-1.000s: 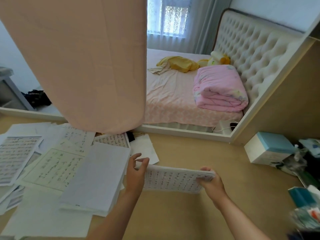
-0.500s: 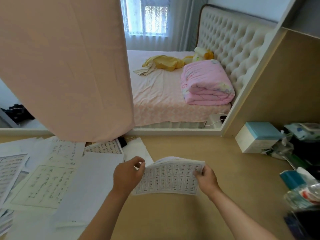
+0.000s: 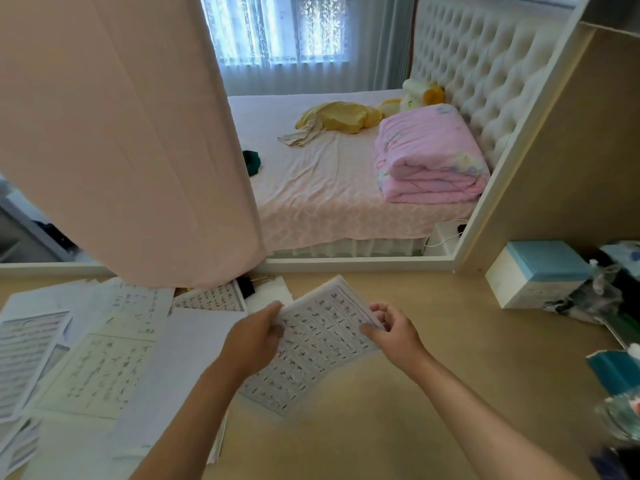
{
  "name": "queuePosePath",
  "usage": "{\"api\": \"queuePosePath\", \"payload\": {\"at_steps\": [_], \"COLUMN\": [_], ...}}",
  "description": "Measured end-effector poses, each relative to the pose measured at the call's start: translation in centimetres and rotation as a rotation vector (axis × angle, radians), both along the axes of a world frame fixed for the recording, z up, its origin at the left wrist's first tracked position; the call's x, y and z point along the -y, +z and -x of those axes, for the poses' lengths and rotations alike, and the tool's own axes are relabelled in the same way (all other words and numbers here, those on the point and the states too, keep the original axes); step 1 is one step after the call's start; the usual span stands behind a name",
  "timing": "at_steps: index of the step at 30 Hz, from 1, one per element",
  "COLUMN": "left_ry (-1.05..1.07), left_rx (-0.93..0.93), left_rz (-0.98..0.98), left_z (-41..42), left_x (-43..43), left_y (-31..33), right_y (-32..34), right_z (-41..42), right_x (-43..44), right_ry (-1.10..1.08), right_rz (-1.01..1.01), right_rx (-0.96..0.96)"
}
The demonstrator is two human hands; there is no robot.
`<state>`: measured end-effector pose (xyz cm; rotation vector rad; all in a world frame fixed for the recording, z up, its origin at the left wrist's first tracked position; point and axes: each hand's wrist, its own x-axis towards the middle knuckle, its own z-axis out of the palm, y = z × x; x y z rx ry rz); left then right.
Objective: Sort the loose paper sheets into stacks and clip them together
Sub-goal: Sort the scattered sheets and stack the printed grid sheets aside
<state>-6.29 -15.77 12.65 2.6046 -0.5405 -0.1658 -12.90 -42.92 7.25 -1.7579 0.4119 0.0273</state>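
Observation:
A thin stack of printed sheets with rows of characters is held just above the wooden desk, turned diagonally. My left hand grips its left edge. My right hand pinches its right edge with thumb and fingers. Many loose paper sheets lie overlapped on the left of the desk, some printed, some blank. A black binder clip lies at the back of the pile, partly under a pink curtain.
A pink curtain hangs over the desk's back left. A white and blue box and cluttered bags fill the right side. Behind the desk stands a bed with a folded pink quilt.
The stack was horizontal between both hands; it has turned to a diagonal and come closer to me, while the view shifted toward the right.

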Motion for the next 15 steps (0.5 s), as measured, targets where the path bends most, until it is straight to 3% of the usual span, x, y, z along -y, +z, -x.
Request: {"api": "queuePosePath", "payload": {"at_steps": [6, 10, 12, 15], "left_ry": [0.361, 0.434, 0.441, 0.412], "left_rx": [-0.498, -0.611, -0.622, -0.614], "left_rz": [0.725, 0.778, 0.738, 0.617], "left_z": [-1.1, -0.4, -0.4, -1.3], "left_x": [-5.6, -9.1, -11.1, -14.5], "left_y": [-1.2, -5.0, -6.6, -7.7], "right_y": [-2.0, -1.8, -2.0, -3.8], "right_z": [-1.5, -2.6, -3.4, -5.0], "right_x": [-2.9, -8.0, -10.9, -15.9], "right_ry": [0.063, 0.248, 0.277, 0.189], "right_rz": [-0.452, -0.725, -0.679, -0.305], "right_rx": [-0.166, -0.257, -0.29, -0.371]}}
